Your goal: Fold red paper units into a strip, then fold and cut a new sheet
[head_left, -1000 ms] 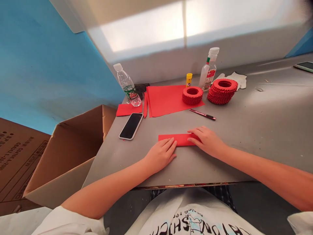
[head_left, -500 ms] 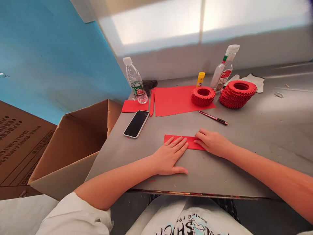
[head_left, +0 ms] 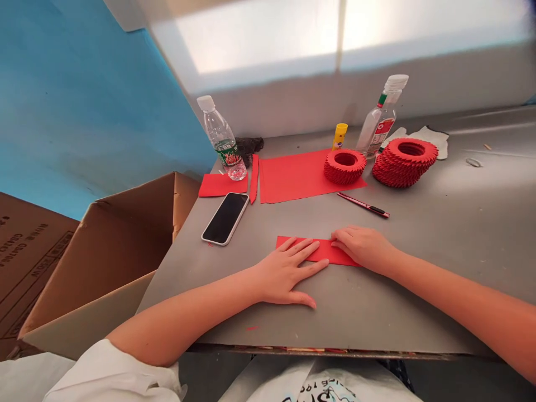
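Near the front edge of the gray table [head_left: 439, 223], a red paper strip [head_left: 285, 242] lies under our left hand [head_left: 285, 273] and right hand [head_left: 363, 248], both open and pressing flat, neither gripping. Beyond it lie a smartphone [head_left: 225, 219] and a red paper sheet [head_left: 293, 178].

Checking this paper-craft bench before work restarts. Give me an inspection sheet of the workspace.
surface: grey table, a small red fleck near its front edge
job's things: red paper strip lying flat under both hands
hands: left hand spread, fingers across the strip; right hand with fingertips on it
clutter: smartphone, water bottle, glue stick, red paper sheet, folded red paper rings, red-and-black pen
cables: nothing seen
surroundings: open cardboard box left of the table, blue wall
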Demonstrator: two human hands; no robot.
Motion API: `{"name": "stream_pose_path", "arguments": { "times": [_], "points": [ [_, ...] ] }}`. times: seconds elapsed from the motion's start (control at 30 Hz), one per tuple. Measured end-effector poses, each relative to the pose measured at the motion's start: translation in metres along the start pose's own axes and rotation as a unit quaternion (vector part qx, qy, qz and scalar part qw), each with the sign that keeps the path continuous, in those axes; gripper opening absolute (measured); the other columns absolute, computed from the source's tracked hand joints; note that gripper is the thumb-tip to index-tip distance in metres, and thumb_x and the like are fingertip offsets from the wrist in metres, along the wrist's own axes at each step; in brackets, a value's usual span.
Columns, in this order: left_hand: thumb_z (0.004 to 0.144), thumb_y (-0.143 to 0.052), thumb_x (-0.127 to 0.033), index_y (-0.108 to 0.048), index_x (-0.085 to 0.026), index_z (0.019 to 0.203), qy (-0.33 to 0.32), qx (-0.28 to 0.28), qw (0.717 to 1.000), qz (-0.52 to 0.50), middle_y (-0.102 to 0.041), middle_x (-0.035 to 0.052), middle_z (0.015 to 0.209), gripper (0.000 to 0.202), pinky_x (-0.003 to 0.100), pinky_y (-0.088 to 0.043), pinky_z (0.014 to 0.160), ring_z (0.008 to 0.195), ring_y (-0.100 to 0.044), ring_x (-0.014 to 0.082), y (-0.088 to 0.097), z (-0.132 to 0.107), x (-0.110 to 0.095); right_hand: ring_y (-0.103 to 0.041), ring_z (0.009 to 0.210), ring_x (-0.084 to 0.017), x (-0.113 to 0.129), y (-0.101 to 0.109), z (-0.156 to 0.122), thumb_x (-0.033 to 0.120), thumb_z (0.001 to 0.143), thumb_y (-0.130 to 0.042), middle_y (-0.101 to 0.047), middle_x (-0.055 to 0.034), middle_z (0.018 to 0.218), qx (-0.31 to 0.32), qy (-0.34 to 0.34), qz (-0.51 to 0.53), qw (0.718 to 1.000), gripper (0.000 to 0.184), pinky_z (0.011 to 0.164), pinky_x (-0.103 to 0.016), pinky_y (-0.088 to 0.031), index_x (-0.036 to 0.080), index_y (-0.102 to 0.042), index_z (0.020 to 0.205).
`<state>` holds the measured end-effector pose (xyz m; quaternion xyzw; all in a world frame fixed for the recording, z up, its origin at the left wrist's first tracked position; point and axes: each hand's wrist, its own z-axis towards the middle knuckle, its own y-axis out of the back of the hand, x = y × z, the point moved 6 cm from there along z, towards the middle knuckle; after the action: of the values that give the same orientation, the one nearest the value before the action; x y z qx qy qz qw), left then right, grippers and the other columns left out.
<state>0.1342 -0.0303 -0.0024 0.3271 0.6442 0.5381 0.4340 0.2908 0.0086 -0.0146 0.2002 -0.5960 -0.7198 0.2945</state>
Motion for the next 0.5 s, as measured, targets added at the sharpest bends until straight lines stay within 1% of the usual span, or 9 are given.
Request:
{"name": "stream_pose_path", "arguments": {
  "times": [0.1, 0.27, 0.4, 0.5],
  "points": [
    [0.077, -0.033, -0.07, -0.019, -0.02, 0.141, -0.017, 0.009, 1.0, -0.018, -0.013, 0.0154, 0.146, 0.082, 0.05, -0.009, 0.108, 0.135, -0.01, 0.0313, -0.0004, 0.0017, -0.0009, -0.056, 0.067, -0.017, -0.0026, -0.0021, -0.001, 0.025, 0.09, -0.037, -0.062, -0.0054, 0.072, -0.001, 0.003, 0.014, 1.0, 0.022, 0.058, -0.026, -0.037, 0.017, -0.056, 0.083],
    [0.075, -0.035, -0.072, -0.021, -0.022, 0.14, 0.004, 0.003, 0.999, -0.045, -0.014, 0.0157, 0.146, 0.084, 0.053, -0.01, 0.107, 0.135, -0.011, 0.0335, -0.0014, 0.0044, 0.0022, -0.056, 0.065, -0.016, -0.0031, -0.0027, -0.0037, 0.025, 0.09, -0.039, -0.062, -0.0055, 0.071, -0.008, 0.018, 0.023, 1.0, 0.021, 0.058, -0.026, -0.038, 0.017, -0.056, 0.082],
    [0.074, -0.038, -0.071, -0.024, -0.023, 0.139, 0.014, -0.011, 0.999, -0.052, -0.014, 0.0173, 0.146, 0.081, 0.05, -0.012, 0.107, 0.134, -0.014, 0.0322, -0.0011, 0.007, 0.0062, -0.058, 0.066, -0.016, -0.0027, -0.0014, -0.0025, 0.024, 0.09, -0.039, -0.064, -0.0061, 0.073, -0.022, 0.028, 0.02, 0.999, 0.02, 0.058, -0.026, -0.04, 0.016, -0.057, 0.085],
    [0.075, -0.037, -0.07, -0.025, -0.026, 0.138, 0.015, -0.012, 0.998, -0.053, -0.015, 0.0144, 0.146, 0.077, 0.047, -0.013, 0.108, 0.134, -0.016, 0.03, -0.0005, 0.0084, 0.009, -0.058, 0.063, -0.015, -0.0024, 0.0015, 0.0004, 0.024, 0.09, -0.04, -0.063, -0.0052, 0.071, -0.03, 0.051, 0.012, 0.998, 0.02, 0.056, -0.025, -0.04, 0.015, -0.057, 0.085]
  ]
}}
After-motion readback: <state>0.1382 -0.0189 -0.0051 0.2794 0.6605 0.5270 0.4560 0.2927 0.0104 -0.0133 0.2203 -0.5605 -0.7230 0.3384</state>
